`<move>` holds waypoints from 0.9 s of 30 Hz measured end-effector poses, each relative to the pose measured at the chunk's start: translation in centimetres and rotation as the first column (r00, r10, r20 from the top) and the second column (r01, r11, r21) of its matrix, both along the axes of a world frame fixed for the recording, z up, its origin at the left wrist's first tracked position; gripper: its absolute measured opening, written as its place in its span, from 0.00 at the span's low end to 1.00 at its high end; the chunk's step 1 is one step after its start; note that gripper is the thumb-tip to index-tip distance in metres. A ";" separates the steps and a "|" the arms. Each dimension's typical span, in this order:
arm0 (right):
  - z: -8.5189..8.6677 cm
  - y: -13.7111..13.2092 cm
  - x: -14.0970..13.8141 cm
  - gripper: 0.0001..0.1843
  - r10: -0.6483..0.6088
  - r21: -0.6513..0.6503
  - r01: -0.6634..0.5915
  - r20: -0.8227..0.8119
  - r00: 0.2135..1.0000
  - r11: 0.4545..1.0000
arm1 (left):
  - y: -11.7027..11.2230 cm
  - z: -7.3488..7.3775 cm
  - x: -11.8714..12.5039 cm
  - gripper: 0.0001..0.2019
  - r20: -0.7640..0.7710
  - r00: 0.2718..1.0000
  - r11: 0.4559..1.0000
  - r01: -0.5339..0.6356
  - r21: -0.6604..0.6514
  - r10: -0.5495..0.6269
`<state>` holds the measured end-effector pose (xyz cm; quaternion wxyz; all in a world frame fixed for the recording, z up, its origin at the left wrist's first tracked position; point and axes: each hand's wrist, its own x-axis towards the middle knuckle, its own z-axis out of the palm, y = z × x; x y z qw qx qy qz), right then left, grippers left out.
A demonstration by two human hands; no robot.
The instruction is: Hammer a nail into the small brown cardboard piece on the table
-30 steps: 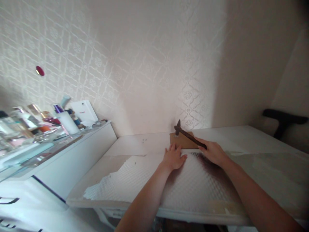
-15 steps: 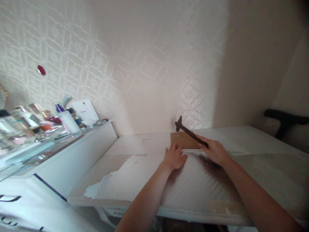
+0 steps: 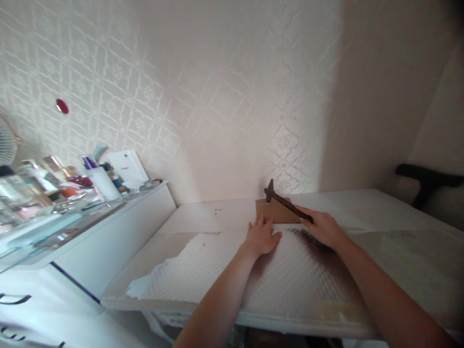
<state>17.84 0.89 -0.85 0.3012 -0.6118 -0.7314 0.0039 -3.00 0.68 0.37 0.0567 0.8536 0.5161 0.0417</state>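
Observation:
My right hand (image 3: 322, 228) is closed round the handle end of a dark hammer (image 3: 290, 206). The hammer's head tilts up to the left, over the far left part of a brown flat board (image 3: 277, 215). My left hand (image 3: 261, 235) lies with fingers spread, its fingertips on the board's near left edge. Under both hands is a white textured sheet (image 3: 206, 261) with a ragged left edge, spread on the white table (image 3: 203, 216). Whether the hammer head touches the board I cannot tell.
At the left stands a white cabinet (image 3: 105, 251), its top crowded with bottles, among them a white bottle (image 3: 103, 182), and a white box (image 3: 128, 165). A patterned wall (image 3: 224, 121) rises behind the table. A black armrest (image 3: 429, 176) juts in at the right.
The hammer's head has come down a little, from above the board's far edge to over its far left part. My left hand has stayed in place.

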 end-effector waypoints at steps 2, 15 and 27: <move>0.0 0.0 0.0 0.25 -0.027 0.012 0.027 0.001 1.000 1.000 | 0.0 0.1 0.0 0.32 0.000 1.000 1.000 -0.004 -0.004 0.004; 0.3 -0.1 -0.1 0.25 -0.048 -0.008 0.048 0.006 0.999 0.999 | 0.0 -0.1 0.0 0.32 -0.007 1.000 1.000 0.001 0.011 -0.001; 0.5 -0.2 -0.3 0.26 -0.019 0.001 0.019 -0.009 1.000 1.000 | 0.0 0.0 0.0 0.32 -0.022 1.000 1.000 0.000 0.012 0.001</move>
